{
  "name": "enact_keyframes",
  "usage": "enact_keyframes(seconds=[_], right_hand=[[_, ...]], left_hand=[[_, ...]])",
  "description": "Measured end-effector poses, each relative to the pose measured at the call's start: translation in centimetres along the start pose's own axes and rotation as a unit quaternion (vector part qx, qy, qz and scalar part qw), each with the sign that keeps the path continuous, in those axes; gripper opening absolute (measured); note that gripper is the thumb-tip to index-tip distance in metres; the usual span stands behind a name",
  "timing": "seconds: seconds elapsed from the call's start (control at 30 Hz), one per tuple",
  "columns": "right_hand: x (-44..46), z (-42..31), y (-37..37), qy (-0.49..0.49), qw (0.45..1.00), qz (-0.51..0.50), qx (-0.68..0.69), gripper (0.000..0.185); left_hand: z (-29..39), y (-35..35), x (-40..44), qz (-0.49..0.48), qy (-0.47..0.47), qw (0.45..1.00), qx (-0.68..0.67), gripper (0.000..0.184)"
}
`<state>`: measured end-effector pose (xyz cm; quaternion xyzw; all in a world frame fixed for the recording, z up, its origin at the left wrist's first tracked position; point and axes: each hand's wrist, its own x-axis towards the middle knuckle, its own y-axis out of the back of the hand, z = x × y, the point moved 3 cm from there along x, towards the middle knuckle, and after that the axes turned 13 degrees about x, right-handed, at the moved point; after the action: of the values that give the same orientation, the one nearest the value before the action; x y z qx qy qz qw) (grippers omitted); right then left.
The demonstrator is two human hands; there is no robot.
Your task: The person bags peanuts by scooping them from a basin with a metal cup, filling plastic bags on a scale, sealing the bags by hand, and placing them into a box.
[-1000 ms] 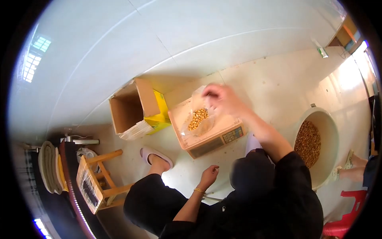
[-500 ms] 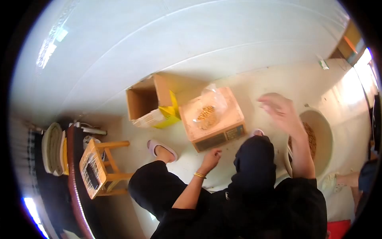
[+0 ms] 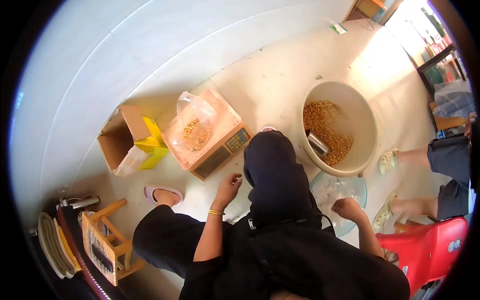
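My right hand is over a light-blue basin that holds clear plastic bags; its fingers are curled, and what they hold, if anything, is too small to tell. My left hand, with a gold bracelet at the wrist, hovers beside my knee, below the scale, fingers bent together. A clear bag with golden kernels lies on the orange scale. To the right, a large pale tub contains brown-gold kernels and a metal scoop.
An open cardboard box with yellow flaps stands left of the scale. A wooden stool is at lower left. At right are another person's legs and a red chair.
My right hand has left the bag on the scale and moved right and down to the basin. The view has turned right, showing more of the tub, its scoop and the basin.
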<state>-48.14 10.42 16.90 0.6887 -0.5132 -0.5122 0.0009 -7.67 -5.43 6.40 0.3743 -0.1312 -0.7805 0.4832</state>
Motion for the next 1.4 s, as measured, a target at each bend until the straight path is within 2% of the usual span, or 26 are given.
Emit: enact_keyframes(seconds=[0.03, 0.07, 0.13, 0.17, 0.2, 0.23, 0.27, 0.3, 0.37, 0.4, 0.43, 0.5, 0.57, 0.6, 0.67, 0.7, 0.77, 0.9, 0.97, 1.0, 1.07, 1.13, 1.2, 1.23, 1.3, 1.4], right_hand=[[1.1, 2.9, -1.1, -0.063, 0.995, 0.057, -0.058, 0.033], [1.7, 4.2, -1.9, -0.060, 0.995, 0.058, -0.055, 0.033], [2.2, 7.2, -2.0, -0.112, 0.974, 0.195, -0.035, 0.052], [3.5, 11.7, -2.7, -0.156, 0.967, 0.204, -0.002, 0.068], [4.4, 15.3, -2.8, -0.197, 0.953, 0.227, 0.023, 0.075], [6.0, 19.6, -3.7, -0.235, 0.929, 0.258, 0.126, 0.081], [7.1, 22.5, -4.7, -0.271, 0.891, 0.285, 0.226, 0.088], [6.9, 21.7, -4.6, -0.271, 0.893, 0.282, 0.223, 0.088], [5.4, 17.3, -5.4, -0.371, 0.746, 0.270, 0.482, 0.091], [5.8, 18.5, -5.9, -0.373, 0.747, 0.265, 0.482, 0.091], [6.8, 19.2, -6.6, -0.231, 0.866, 0.164, 0.413, 0.092], [9.5, 19.5, -8.8, -0.079, 0.938, 0.056, 0.332, 0.094], [13.5, 18.0, -9.8, -0.085, 0.857, 0.156, 0.484, 0.088], [14.4, 16.5, -10.4, -0.088, 0.855, 0.159, 0.486, 0.088], [15.6, 13.1, -11.3, -0.131, 0.949, 0.189, 0.217, 0.084], [15.9, 11.8, -12.0, -0.132, 0.949, 0.188, 0.215, 0.084], [16.0, 10.4, -13.4, -0.224, 0.952, 0.196, 0.073, 0.082], [16.0, 11.2, -14.5, -0.204, 0.966, 0.159, 0.014, 0.083], [17.7, 14.8, -15.4, -0.086, 0.980, 0.178, -0.010, 0.084], [16.9, 14.2, -14.4, -0.091, 0.979, 0.181, -0.010, 0.084], [13.1, 7.9, -8.9, -0.173, 0.975, 0.135, -0.034, 0.078], [10.9, 6.7, -6.1, -0.218, 0.965, 0.118, -0.086, 0.080], [9.0, 6.4, -4.2, -0.286, 0.932, 0.121, -0.187, 0.086], [8.7, 7.2, -4.1, -0.289, 0.931, 0.120, -0.188, 0.086], [7.2, 11.1, -4.1, -0.370, 0.914, 0.164, -0.029, 0.088], [9.6, 25.7, -10.5, -0.331, 0.910, 0.231, 0.088, 0.104]], left_hand=[[0.5, 0.7, -0.1, 0.023, -0.010, 1.000, 0.001, 0.028], [0.7, 1.1, -0.2, 0.025, -0.011, 1.000, 0.004, 0.028], [1.3, 2.3, -0.8, 0.053, -0.041, 0.998, -0.011, 0.028], [2.9, 3.5, -1.6, 0.032, -0.023, 0.999, -0.013, 0.028], [4.2, 4.7, -2.2, 0.033, -0.021, 0.999, -0.013, 0.028], [5.2, 6.0, -2.8, 0.062, -0.045, 0.996, 0.032, 0.028], [5.7, 6.8, -3.2, 0.091, -0.069, 0.990, 0.078, 0.029], [5.8, 7.2, -3.6, 0.117, -0.079, 0.986, 0.084, 0.030], [5.8, 7.8, -4.5, 0.121, -0.063, 0.987, 0.079, 0.029], [5.9, 8.1, -4.8, 0.125, -0.055, 0.988, 0.073, 0.028], [5.8, 8.0, -5.1, 0.100, -0.024, 0.993, 0.064, 0.028], [4.8, 7.4, -5.6, 0.082, -0.010, 0.994, 0.065, 0.029], [4.1, 6.4, -5.8, 0.052, 0.013, 0.996, 0.071, 0.029], [3.6, 5.6, -5.8, 0.045, 0.018, 0.997, 0.061, 0.029], [3.0, 4.0, -5.8, 0.029, 0.026, 0.998, 0.043, 0.028], [2.4, 3.1, -5.7, 0.023, 0.018, 0.999, 0.014, 0.028], [2.4, 2.5, -5.8, 0.014, 0.022, 0.999, 0.030, 0.028], [2.0, 2.7, -5.5, 0.019, 0.014, 0.995, 0.093, 0.029], [1.0, 2.4, -5.3, 0.028, 0.007, 0.995, 0.093, 0.029], [0.7, 2.4, -5.0, 0.044, -0.003, 0.995, 0.092, 0.029], [0.5, 2.1, -5.0, 0.029, 0.012, 0.994, 0.101, 0.030], [0.6, 2.0, -5.5, 0.021, 0.025, 0.990, 0.136, 0.030], [0.0, 1.5, -5.6, 0.010, 0.026, 0.989, 0.145, 0.031], [-0.2, 1.1, -5.4, 0.003, 0.023, 0.988, 0.155, 0.031], [-0.5, 0.5, -5.4, -0.007, 0.017, 0.987, 0.159, 0.031], [-0.1, 0.1, -5.5, -0.024, 0.015, 0.987, 0.159, 0.031]])
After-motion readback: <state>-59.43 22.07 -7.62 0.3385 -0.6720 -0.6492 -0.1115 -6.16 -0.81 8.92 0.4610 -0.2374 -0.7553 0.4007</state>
